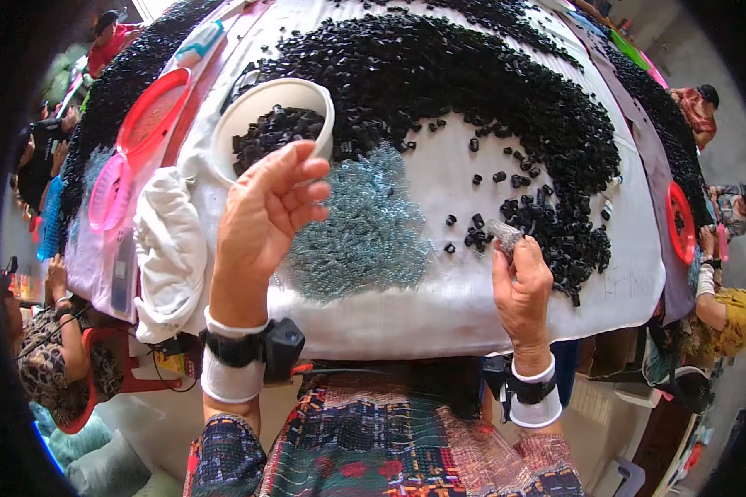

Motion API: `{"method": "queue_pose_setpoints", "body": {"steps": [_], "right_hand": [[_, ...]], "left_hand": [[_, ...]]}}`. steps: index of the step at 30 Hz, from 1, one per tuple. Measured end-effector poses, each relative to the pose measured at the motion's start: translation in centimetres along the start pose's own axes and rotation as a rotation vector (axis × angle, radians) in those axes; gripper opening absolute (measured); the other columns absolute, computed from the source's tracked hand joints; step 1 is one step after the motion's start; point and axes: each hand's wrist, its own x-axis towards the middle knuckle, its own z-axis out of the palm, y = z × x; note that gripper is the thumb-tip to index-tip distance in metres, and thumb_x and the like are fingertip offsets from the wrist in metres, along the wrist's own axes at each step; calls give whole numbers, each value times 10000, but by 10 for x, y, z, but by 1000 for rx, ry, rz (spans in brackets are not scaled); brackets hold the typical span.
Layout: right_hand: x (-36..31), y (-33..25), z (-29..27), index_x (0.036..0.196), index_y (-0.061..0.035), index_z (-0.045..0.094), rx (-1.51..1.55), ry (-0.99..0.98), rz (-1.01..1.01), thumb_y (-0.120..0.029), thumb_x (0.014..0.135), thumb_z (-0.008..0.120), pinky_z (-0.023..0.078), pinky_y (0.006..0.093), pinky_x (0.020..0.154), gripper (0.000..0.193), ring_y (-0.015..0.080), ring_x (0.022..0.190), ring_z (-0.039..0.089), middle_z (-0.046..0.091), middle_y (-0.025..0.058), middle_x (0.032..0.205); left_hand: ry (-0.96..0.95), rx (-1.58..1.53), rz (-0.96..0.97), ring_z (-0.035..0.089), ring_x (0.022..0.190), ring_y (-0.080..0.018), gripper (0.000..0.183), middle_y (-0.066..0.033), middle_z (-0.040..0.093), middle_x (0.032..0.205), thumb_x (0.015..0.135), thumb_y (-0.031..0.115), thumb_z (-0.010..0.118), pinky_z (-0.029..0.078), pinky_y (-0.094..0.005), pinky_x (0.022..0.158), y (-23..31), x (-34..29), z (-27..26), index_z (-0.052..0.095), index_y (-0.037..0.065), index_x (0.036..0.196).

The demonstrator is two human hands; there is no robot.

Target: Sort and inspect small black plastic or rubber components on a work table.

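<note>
- My left hand (267, 207) is half wide, with bent fingers, and I see nothing in it. It is near the white bowl (261, 96) of black bits (278, 137).
- My right hand (523, 286) is narrow, with a gray thing (506, 235) at its tips. I cannot tell if I hold it or wear it.
- The black heap (539, 103) and blue pile (356, 236) lie on the surface (464, 311).
- I think soft, small moves work best, so heap and pile do not mix.
</note>
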Motion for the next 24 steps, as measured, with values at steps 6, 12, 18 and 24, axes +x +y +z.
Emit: {"method": "queue_pose_setpoints", "body": {"steps": [6, 12, 18, 24], "right_hand": [[8, 8, 1, 922, 45, 545, -139, -46, -8, 65, 750, 577, 460, 402, 709, 176, 352, 828, 545, 562, 189, 884], [29, 15, 2, 947, 25, 552, -220, -96, -49, 29, 744, 584, 464, 395, 750, 205, 337, 864, 547, 572, 168, 911], [46, 19, 22, 963, -19, 531, -305, -273, -136, 1, 707, 587, 473, 382, 734, 263, 317, 842, 553, 561, 139, 870], [47, 16, 26, 955, -13, 505, -221, -210, -55, 23, 705, 569, 477, 403, 690, 261, 332, 772, 558, 540, 149, 843]], "left_hand": [[-121, 61, -155, 662, 707, -153, 241, -112, 672, 882, 920, 160, 551, 553, -263, 594, -30, -24, 13, 587, -4, 1093], [-188, 151, -362, 655, 683, -153, 228, -113, 667, 851, 921, 149, 540, 550, -269, 583, -52, -41, 28, 586, -15, 1072], [-259, 168, -458, 654, 707, -138, 247, -122, 667, 890, 910, 164, 575, 546, -245, 603, -67, -43, 29, 589, -16, 1078], [-277, 189, -451, 641, 739, -115, 279, -103, 656, 924, 904, 196, 595, 539, -226, 631, -72, -46, 31, 580, -13, 1088]]}}
